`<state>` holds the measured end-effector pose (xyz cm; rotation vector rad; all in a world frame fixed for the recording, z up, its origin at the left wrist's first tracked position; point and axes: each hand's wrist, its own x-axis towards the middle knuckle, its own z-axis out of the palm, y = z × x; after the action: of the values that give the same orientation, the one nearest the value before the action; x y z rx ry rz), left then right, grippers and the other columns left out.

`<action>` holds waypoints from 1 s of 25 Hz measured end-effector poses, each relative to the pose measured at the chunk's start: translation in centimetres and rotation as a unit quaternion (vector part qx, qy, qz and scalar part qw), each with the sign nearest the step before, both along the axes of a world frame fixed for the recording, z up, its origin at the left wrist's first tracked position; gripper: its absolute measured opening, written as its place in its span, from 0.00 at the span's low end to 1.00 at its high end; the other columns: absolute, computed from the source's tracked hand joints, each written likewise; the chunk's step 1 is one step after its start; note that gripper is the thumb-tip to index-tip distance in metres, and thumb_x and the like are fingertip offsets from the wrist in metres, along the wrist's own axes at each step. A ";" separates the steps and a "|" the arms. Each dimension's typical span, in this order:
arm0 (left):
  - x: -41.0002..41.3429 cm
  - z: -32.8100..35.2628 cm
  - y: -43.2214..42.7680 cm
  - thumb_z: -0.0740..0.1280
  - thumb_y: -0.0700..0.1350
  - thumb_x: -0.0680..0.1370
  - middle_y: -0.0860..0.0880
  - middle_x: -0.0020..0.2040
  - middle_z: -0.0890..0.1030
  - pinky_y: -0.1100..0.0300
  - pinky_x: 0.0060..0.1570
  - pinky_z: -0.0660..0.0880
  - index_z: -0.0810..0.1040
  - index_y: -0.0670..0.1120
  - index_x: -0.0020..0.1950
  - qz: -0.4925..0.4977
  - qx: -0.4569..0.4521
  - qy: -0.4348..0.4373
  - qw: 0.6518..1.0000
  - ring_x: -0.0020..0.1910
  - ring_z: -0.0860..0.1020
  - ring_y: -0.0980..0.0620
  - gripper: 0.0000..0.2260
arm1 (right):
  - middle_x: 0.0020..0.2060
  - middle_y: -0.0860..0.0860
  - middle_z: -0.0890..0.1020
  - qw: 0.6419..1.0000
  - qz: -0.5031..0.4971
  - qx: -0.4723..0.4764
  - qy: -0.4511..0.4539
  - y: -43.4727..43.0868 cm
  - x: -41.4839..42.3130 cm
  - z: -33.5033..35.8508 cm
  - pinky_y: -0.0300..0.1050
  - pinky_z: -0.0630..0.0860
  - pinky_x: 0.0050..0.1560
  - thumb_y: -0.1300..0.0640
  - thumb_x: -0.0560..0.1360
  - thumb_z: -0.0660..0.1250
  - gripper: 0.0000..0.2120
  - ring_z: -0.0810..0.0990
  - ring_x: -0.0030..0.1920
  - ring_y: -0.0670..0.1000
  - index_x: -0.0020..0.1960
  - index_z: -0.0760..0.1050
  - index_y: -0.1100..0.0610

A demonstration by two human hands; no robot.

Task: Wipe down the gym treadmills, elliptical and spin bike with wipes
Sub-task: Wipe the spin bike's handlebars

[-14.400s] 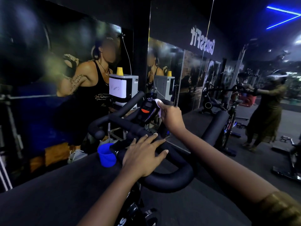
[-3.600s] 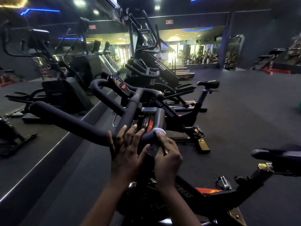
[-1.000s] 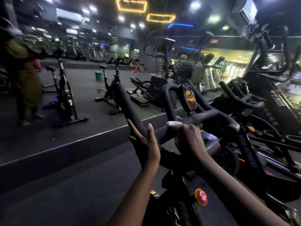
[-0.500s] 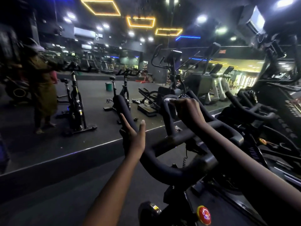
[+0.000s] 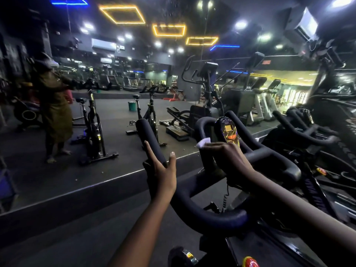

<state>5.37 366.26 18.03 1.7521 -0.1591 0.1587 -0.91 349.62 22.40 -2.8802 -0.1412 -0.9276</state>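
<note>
A black spin bike's handlebar (image 5: 208, 218) fills the lower middle of the head view, with its small console (image 5: 228, 131) standing upright in the centre. My left hand (image 5: 162, 174) rests on the left handlebar horn (image 5: 148, 139), fingers straight along it. My right hand (image 5: 229, 160) holds a white wipe (image 5: 203, 143) against the inner loop bar just left of the console; only a corner of the wipe shows above my fingers.
A wall mirror with a raised ledge (image 5: 96, 187) runs across the front and reflects a person (image 5: 55, 110), spin bikes (image 5: 94, 130) and a green bin (image 5: 131, 106). An elliptical (image 5: 204, 97) and treadmills (image 5: 264, 101) stand behind. Another spin bike (image 5: 308, 135) stands close on the right.
My right hand with the wipe has slid down the loop bar, uncovering the console. My left hand stays on the left horn. The view has shifted slightly.
</note>
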 end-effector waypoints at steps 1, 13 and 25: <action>0.1 -0.2 -0.1 0.62 0.54 0.79 0.36 0.63 0.67 0.50 0.56 0.67 0.44 0.58 0.78 -0.001 -0.007 -0.002 1.000 0.60 0.71 0.34 0.35 | 0.41 0.52 0.83 1.000 0.007 -0.020 0.010 0.4 -1.1 0.0 0.47 0.77 0.38 0.62 0.65 0.58 0.14 0.81 0.40 0.45 0.45 0.80 0.59; 0.0 -0.3 0.0 0.62 0.52 0.80 0.36 0.63 0.68 0.49 0.56 0.67 0.44 0.57 0.78 -0.005 -0.001 -0.004 1.000 0.59 0.72 0.34 0.34 | 0.48 0.55 0.82 0.982 -0.105 -0.148 0.053 -1.4 8.4 6.7 0.49 0.76 0.45 0.60 0.74 0.63 0.10 0.80 0.51 0.57 0.53 0.79 0.55; 0.1 -0.3 0.0 0.61 0.51 0.80 0.36 0.64 0.67 0.49 0.56 0.67 0.43 0.58 0.78 -0.004 -0.003 0.000 1.000 0.59 0.72 0.34 0.33 | 0.46 0.52 0.79 0.965 -0.047 -0.249 0.063 -0.3 5.0 2.1 0.41 0.72 0.32 0.64 0.77 0.53 0.15 0.80 0.48 0.56 0.55 0.77 0.65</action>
<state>5.50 366.27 17.77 1.7444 -0.1654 0.1533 4.09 349.31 24.47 -3.4258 -0.2624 -0.8158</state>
